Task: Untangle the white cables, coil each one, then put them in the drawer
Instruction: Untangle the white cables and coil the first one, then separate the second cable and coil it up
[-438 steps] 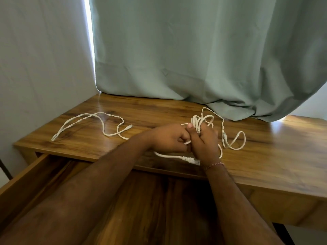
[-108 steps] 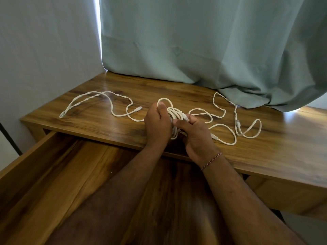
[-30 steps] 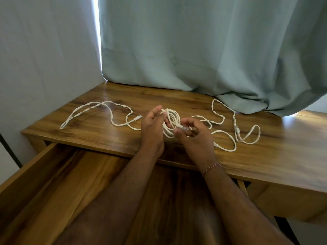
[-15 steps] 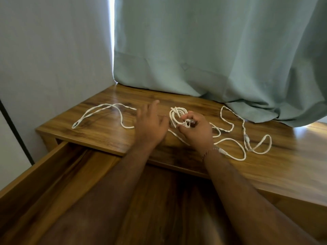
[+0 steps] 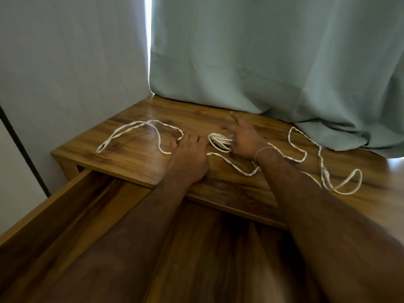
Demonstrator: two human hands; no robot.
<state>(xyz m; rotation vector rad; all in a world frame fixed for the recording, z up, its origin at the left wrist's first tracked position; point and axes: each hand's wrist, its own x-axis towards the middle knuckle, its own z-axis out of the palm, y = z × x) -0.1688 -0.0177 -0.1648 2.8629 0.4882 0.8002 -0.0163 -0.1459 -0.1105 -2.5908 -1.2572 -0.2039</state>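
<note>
**One small coil made, two loose runs of cable on the desk**

The coiled bundle of white cable [image 5: 219,142] lies on the wooden desk [image 5: 135,165], in the middle of the top, between my two hands. My right hand [image 5: 244,138] is at its right side, touching the loops; my index finger points away toward the far edge, and the rest of the fingers are blurred, so I cannot tell whether any of them pinch the coil. A red and white thread bracelet [image 5: 263,151] sits on that wrist.

My left hand [image 5: 189,159] lies palm down on the desk just left of the coil, fingers straight and close together, holding nothing.

A loose strand of cable [image 5: 236,166] runs from near the coil toward me and passes under my right wrist. To the right, a twisted run of white cable [image 5: 321,162] winds across the desk and ends in a loop near the front edge, with a small connector partway along it. To the left, another twisted length [image 5: 135,125] lies in a long loop toward the desk's left end, its near tail reaching my left hand.

The drawer [image 5: 52,204] below the front edge stands pulled out toward me, both forearms over it. A pale green curtain [image 5: 273,57] hangs at the far side, its hem resting on the desk at the right, beside a white wall [image 5: 72,51].
</note>
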